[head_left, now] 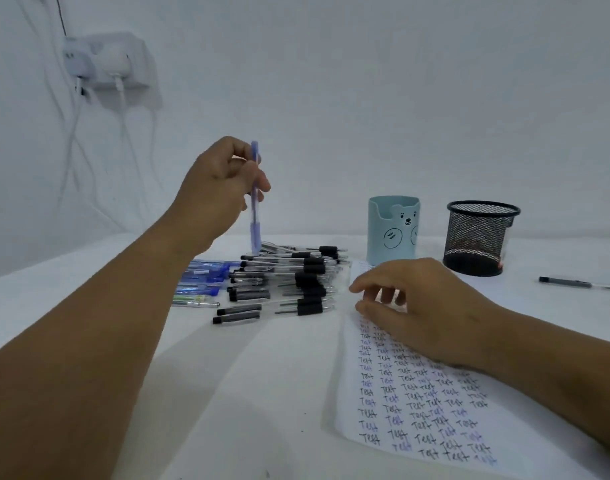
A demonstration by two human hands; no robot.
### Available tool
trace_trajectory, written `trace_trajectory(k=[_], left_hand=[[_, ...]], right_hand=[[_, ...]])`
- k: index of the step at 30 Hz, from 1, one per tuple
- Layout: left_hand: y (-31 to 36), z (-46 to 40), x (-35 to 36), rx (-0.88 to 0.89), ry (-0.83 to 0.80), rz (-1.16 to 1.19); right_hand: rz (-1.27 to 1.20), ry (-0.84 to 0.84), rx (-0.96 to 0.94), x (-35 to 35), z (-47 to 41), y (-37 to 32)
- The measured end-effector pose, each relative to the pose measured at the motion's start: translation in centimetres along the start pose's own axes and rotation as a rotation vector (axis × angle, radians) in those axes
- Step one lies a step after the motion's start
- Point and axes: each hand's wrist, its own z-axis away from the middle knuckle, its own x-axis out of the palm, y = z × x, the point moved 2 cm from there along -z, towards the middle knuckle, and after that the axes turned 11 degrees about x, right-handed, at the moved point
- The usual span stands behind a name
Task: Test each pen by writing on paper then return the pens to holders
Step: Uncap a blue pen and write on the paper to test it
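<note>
A heap of pens (283, 282) lies on the table (89, 306) before me, left of the paper (418, 410). Behind the paper stand two holders (393, 230) side by side. One pen (566, 282) lies alone at far right, beyond them.

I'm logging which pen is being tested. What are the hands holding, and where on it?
The left hand pinches a blue pen by its upper barrel, upright. The right hand holds nothing, resting on the paper.
</note>
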Motion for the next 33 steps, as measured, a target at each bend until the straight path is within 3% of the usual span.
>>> trace_trajectory(k=[4,8,11,16,23,30,33], left_hand=[[3.5,1.9,5.0,0.071,-0.028,0.363],[5.4,4.0,9.3,0.052,-0.14,0.535],[4.7,4.8,11.1,0.005,-0.193,0.464],[3.3,6.7,12.6,0.009,-0.497,0.256],[4.2,7.3,13.2,0.151,-0.554,0.022],[5.8,7.8,13.3,0.202,-0.521,0.056],[5.5,7.7,13.7,0.147,-0.52,0.129]], right_hand=[[-0.31,0.203,0.093,-0.5,-0.1,0.5],[-0.342,0.299,0.089,-1.1,0.1,0.5],[-0.388,0.287,0.164,-1.4,-0.1,1.0],[-0.831,0.174,0.279,-2.3,0.0,1.1],[-0.892,0.13,0.345,-2.3,0.1,1.1],[-1.021,0.118,0.37,-2.5,0.4,0.0],[-1.062,0.139,0.362,-3.0,0.3,-0.2]])
